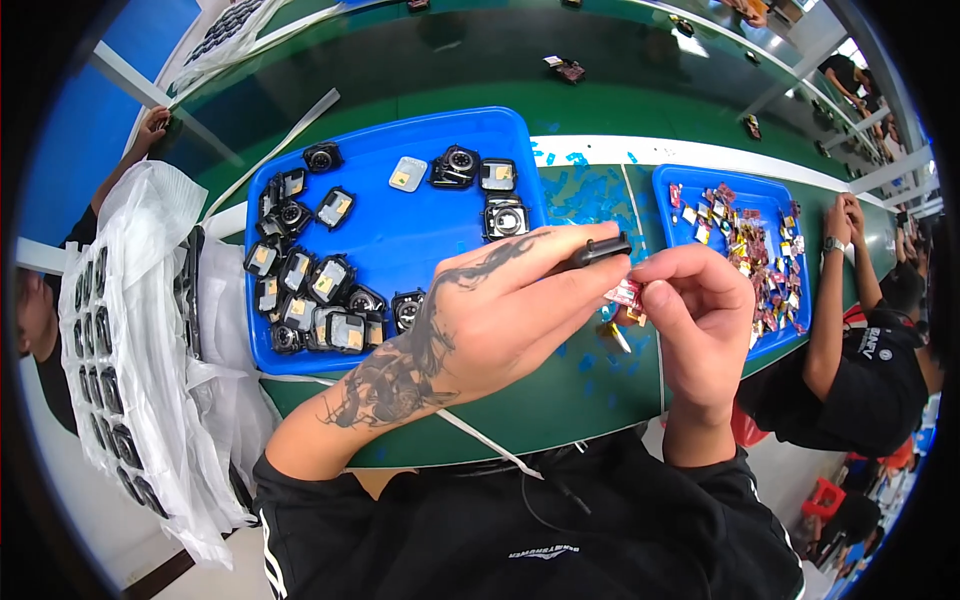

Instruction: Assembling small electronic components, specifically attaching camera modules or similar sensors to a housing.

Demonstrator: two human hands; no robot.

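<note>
My left hand (505, 300) is closed around a black watch case (602, 250), seen edge-on with most of it hidden behind the fingers. Close beside it, my right hand (708, 320) pinches a small red and white part (625, 292) between thumb and fingertips. The part sits right by the left fingertips; whether it is joined to the case cannot be made out. Below the hands, a small silvery piece (620, 338) shows over the green table. Left of my hands stands a blue tray (400, 125) holding several black watch cases (333, 278).
A second blue tray (672, 240) at the right holds a heap of small red, yellow and white parts (755, 255). Blue film scraps (590, 195) litter the green table (480, 425). Wrapped racks of black cases (105, 340) stand at left. Another person's hands (845, 215) are at right.
</note>
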